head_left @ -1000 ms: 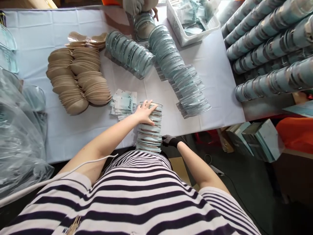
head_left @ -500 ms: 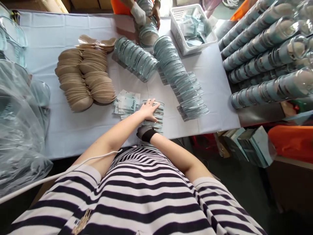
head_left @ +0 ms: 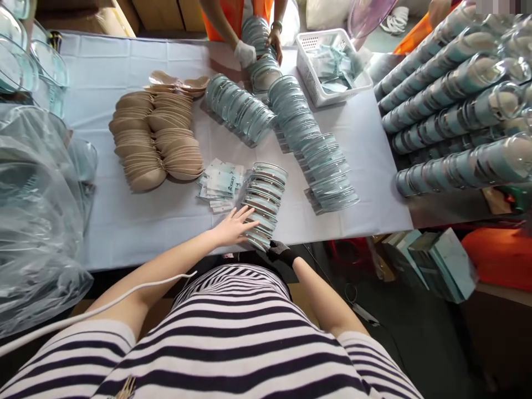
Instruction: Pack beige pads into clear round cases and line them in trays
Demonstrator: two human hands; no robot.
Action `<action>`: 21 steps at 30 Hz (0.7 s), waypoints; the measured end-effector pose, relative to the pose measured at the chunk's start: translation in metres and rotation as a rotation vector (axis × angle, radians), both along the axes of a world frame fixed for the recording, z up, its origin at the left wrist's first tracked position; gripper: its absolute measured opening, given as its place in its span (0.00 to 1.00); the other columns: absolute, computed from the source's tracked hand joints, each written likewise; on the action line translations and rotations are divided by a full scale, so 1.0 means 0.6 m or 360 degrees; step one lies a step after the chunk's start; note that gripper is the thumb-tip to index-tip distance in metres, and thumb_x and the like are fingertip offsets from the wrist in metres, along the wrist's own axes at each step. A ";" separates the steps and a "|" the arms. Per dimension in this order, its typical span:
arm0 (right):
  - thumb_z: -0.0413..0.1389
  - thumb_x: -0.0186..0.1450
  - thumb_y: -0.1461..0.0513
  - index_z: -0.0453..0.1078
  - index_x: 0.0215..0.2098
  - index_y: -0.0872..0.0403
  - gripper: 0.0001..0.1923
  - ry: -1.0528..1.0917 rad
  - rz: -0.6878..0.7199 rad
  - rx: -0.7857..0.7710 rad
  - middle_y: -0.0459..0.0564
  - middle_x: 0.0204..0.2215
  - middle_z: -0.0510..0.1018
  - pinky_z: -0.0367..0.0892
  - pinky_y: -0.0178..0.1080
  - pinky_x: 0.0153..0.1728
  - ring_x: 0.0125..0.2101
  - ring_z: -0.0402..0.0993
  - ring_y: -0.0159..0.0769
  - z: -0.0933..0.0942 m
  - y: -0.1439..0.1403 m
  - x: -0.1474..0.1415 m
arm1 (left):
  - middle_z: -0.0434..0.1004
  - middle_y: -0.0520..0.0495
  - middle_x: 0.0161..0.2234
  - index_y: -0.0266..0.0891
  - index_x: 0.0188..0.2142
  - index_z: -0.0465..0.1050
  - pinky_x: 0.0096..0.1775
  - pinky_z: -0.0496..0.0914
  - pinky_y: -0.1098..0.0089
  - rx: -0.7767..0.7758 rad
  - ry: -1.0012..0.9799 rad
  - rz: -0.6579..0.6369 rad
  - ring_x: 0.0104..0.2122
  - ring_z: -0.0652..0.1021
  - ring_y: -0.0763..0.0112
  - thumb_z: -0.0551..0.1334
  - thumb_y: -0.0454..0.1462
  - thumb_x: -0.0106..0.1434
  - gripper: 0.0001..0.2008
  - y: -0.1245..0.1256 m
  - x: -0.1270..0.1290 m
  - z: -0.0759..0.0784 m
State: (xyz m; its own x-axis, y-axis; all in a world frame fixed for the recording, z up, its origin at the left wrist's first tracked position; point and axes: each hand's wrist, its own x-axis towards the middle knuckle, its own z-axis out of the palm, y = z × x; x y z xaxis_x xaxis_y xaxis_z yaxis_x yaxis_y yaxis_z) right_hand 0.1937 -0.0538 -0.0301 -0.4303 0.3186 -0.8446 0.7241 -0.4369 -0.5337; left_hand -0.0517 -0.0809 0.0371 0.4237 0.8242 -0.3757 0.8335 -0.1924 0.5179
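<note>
Two hands touch one leaning stack of clear cases (head_left: 262,202): left (head_left: 233,226) open-palmed, right (head_left: 279,251) gripping its base.

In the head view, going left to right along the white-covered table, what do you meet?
Clear plastic bags → stacked beige pads → small pile of printed sachets → leaning stack of clear round cases under the left hand → long row of cases → stacked rows of cases at the right edge.

I see a long table (head_left: 124,233) under a pale cloth, dark floor (head_left: 415,343) to the right, brown cardboard boxes (head_left: 158,14) behind it.
</note>
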 end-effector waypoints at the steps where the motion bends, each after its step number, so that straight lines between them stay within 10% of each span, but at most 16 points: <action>1: 0.51 0.61 0.62 0.60 0.29 0.52 0.04 0.0013 -0.0032 -0.0012 0.46 0.19 0.69 0.67 0.35 0.26 0.20 0.67 0.31 -0.003 0.002 -0.009 | 0.33 0.41 0.72 0.48 0.69 0.50 0.65 0.41 0.44 -0.0020 0.0031 0.0059 0.70 0.37 0.53 0.62 0.42 0.62 0.39 -0.003 0.009 0.003; 9: 0.54 0.61 0.54 0.65 0.27 0.54 0.12 0.0065 -0.0061 0.0145 0.45 0.19 0.69 0.66 0.31 0.25 0.23 0.67 0.30 0.026 0.012 -0.034 | 0.32 0.40 0.71 0.43 0.71 0.44 0.65 0.33 0.43 0.0112 0.0357 0.0300 0.70 0.36 0.53 0.63 0.44 0.60 0.44 -0.031 0.083 -0.021; 16: 0.57 0.61 0.60 0.71 0.26 0.56 0.08 -0.0248 0.0841 0.0828 0.57 0.27 0.78 0.69 0.50 0.41 0.36 0.76 0.47 0.095 0.051 -0.092 | 0.35 0.43 0.72 0.44 0.70 0.47 0.67 0.33 0.49 0.0121 0.0091 0.0162 0.70 0.38 0.53 0.65 0.48 0.56 0.46 -0.025 0.061 -0.024; 21: 0.54 0.63 0.67 0.73 0.26 0.62 0.09 -0.0197 0.1360 0.1081 0.69 0.33 0.80 0.60 0.65 0.49 0.46 0.74 0.62 0.128 0.053 -0.134 | 0.30 0.37 0.72 0.44 0.71 0.35 0.66 0.41 0.46 -0.0086 0.0070 0.0993 0.70 0.38 0.50 0.66 0.53 0.54 0.55 -0.032 0.051 -0.046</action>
